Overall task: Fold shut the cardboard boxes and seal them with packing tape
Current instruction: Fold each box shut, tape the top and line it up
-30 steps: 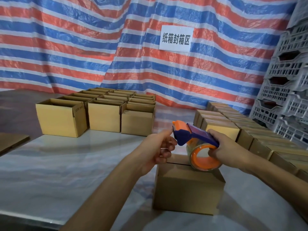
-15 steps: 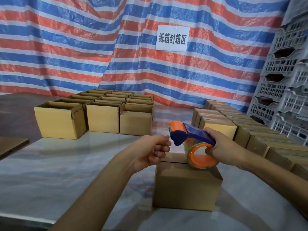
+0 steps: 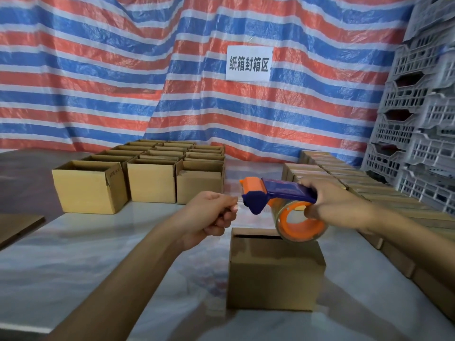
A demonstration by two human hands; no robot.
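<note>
Far left of the box (image 3: pixel 273 271), open boxes (image 3: pixel 152 183) stand beyond bare table (image 3: pixel 73 267); above the box's left edge the left hand (image 3: pixel 209 215) pinches the tape end (image 3: pixel 235 202), the right hand (image 3: pixel 337 205) grips the dispenser (image 3: pixel 278 195) over its top, closed boxes (image 3: pixel 384 205) crowding its right.

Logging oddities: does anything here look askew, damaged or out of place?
Only the front box: a dark slit shows along its top's far edge, so the flaps look not quite flush. The right hand holds the tape dispenser above it; the left hand pinches the tape end. Nothing else stands out.
</note>
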